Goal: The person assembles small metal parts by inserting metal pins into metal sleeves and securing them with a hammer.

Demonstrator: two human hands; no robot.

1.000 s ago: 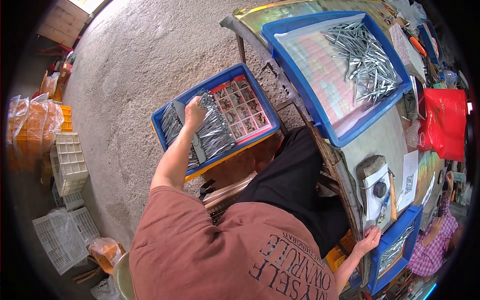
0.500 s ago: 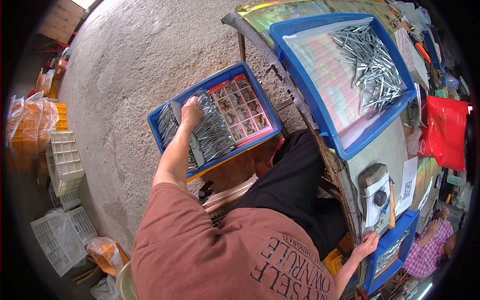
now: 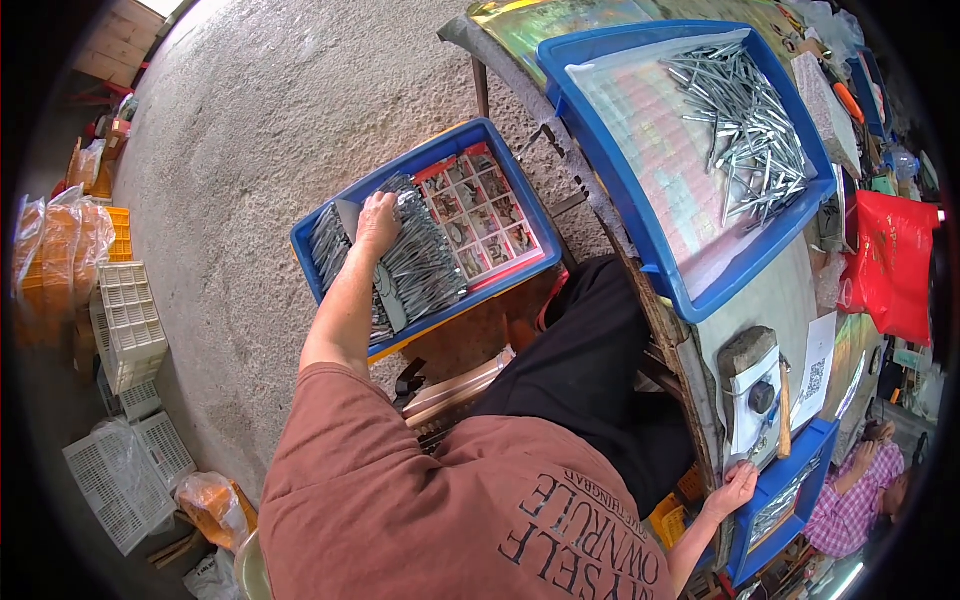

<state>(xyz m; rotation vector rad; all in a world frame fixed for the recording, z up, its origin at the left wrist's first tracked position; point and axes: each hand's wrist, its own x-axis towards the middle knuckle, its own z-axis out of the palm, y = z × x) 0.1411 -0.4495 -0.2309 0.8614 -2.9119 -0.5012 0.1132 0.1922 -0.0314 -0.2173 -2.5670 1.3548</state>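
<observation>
My left hand (image 3: 378, 222) is down in a blue tray (image 3: 485, 292), its fingers closed at the edge of a pile of thin grey metal rods (image 3: 430, 252) beside a grey divider strip (image 3: 388, 298). What the fingertips grip is hidden. Over at the table's near edge, my right hand (image 3: 738, 488) has its fingers pinched together beside a block covered with white paper (image 3: 748, 432). A round black piece (image 3: 762, 397) sits on that paper, and a wooden-handled tool (image 3: 784, 415) lies alongside. Whatever the right fingers pinch is too small to name.
A compartment box of small metal parts (image 3: 480, 212) shares the low tray. On the table stand a large blue tray (image 3: 612, 170) of loose metal rods (image 3: 745, 130) and a smaller blue tray (image 3: 745, 560). A red bag (image 3: 890, 262) lies behind; a person in a checked shirt (image 3: 855, 505) sits beyond.
My left hand has shifted very slightly left and stays at the rods in the low tray. The right hand has hardly moved.
</observation>
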